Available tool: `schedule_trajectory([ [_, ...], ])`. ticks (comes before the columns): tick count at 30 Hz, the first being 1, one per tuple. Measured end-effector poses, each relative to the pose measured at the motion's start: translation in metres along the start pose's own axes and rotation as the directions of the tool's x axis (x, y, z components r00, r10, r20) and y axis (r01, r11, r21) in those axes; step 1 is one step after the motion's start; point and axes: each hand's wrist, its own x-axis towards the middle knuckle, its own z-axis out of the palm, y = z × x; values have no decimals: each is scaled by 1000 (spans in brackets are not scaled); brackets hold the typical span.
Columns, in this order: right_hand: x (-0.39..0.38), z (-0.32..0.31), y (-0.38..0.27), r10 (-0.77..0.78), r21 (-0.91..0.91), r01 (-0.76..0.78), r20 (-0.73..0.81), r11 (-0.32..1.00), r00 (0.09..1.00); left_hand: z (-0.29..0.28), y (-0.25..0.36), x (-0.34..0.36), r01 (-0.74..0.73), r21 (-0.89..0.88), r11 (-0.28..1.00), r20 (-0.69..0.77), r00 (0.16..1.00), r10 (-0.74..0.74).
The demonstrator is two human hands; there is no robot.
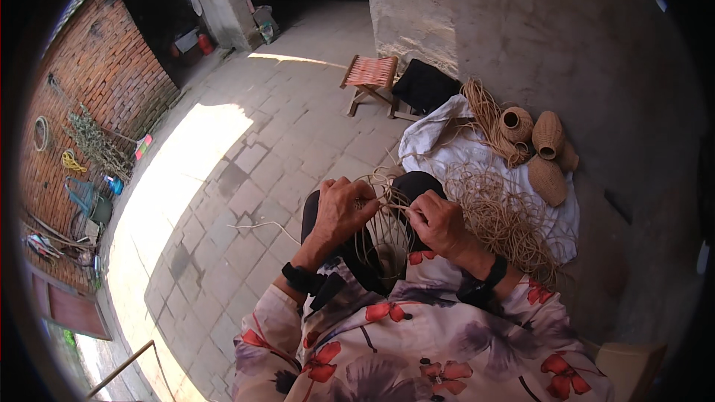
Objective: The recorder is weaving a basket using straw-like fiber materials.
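My left hand [344,207] and my right hand [436,222] are over my lap, above a loose open cluster of thin tan strands [383,242] between my knees. The fingers of my left hand are bent and closed on strands near its thumb. A short way to the right, my right thumb and forefinger pinch a strand drawn between the two hands. Loose ends stick out to the left over the paving. What lies under the strands is partly hidden by my hands.
On a white sheet [432,134] at my right lie a tangled strand pile [499,223], a bundle [480,104] and several woven vessels [548,134]. A folding stool [376,67] and black cloth [424,85] stand by the wall. A brick wall [100,45] borders the paved yard on the left.
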Motion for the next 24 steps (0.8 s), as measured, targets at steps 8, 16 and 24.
schedule_trajectory([
  [8,16,27,-5,8,45,-9,19,999,1000,11,4,2,-30,86,996,-112,993,40],
  [16,21,1,-4,117,177,-141,138,974,984,12,-5,-2,-34,1,999,-103,994,34],
  [24,25,26,-6,94,82,-107,149,991,984,11,-3,-1,-25,-12,1000,-56,998,24],
])
